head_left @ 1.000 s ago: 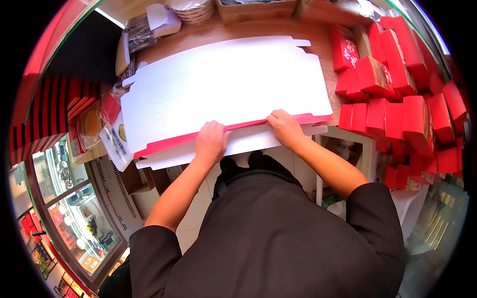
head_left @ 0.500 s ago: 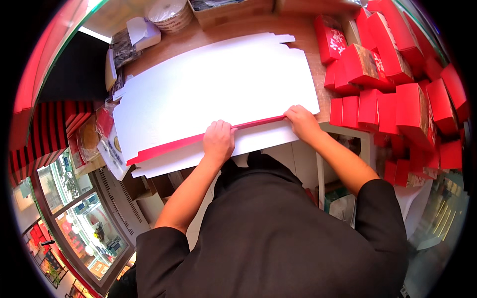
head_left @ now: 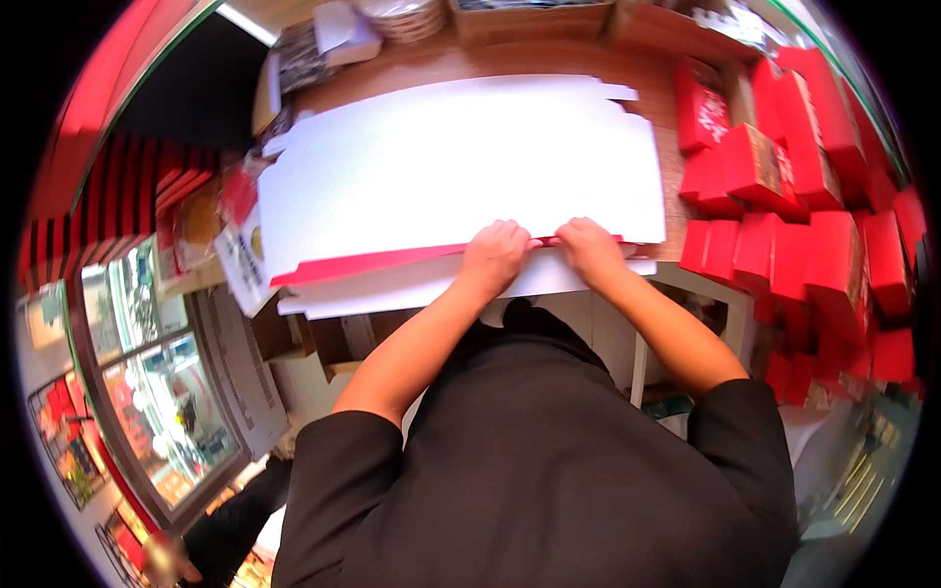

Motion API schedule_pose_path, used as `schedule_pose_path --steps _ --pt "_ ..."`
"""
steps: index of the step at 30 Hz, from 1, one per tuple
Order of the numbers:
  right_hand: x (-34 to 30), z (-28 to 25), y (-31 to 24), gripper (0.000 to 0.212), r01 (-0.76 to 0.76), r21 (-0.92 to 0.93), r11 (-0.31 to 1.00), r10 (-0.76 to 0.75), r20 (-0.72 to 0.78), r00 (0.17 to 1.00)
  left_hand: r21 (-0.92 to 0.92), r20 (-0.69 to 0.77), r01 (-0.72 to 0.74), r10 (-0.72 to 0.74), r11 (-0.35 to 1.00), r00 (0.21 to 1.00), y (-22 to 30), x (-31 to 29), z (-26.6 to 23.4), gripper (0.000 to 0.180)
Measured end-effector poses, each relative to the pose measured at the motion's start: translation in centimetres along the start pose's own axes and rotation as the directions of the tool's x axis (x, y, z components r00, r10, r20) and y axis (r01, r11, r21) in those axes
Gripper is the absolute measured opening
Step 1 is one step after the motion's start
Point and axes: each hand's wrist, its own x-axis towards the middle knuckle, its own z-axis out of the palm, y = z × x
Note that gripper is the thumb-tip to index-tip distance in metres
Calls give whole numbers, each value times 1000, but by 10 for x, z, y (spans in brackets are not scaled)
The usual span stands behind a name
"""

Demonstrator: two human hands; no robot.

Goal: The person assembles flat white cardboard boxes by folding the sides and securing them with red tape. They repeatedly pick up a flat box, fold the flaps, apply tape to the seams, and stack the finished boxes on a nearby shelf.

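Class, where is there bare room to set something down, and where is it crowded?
Bare wooden tabletop shows between the white card sheet and the cardboard box behind, and narrowly between sheet and red boxes. Crowded: right, with those boxes; left, with plastic-wrapped packages; front, where left hand and right hand grip the red edge.

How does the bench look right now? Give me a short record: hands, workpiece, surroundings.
Left hand: fingers at the red strip, right of its middle
Right hand: at the same strip, close beside the left hand
Grip: undersides of both hands hidden, cannot tell
Red strip: runs along the near side of the white sheet
White sheet: spread on the wooden table
Right side: piled red boxes
Far side: cardboard box
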Motion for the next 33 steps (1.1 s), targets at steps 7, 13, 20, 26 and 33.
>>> schedule_pose_path --steps 7,13,20,26,33 --pt "-5 -5 -10 13 -17 -30 999 16 -50 999 177 9 213 -218 961 976 -129 -114 -122 23" --pt "-1 15 -43 14 -21 -172 985 22 0 1000 136 -122 273 -258 952 959 -141 -127 -124 22" --pt "86 127 -174 14 214 -142 966 -227 -76 971 91 -135 217 -204 972 970 -147 -122 -126 25" --pt "96 137 -186 15 197 -105 975 -211 -149 966 161 -85 206 -194 965 977 -191 -153 -159 29" --pt "99 134 -192 17 117 -94 989 -128 -132 983 250 -49 236 -231 939 972 -202 -148 -152 26"
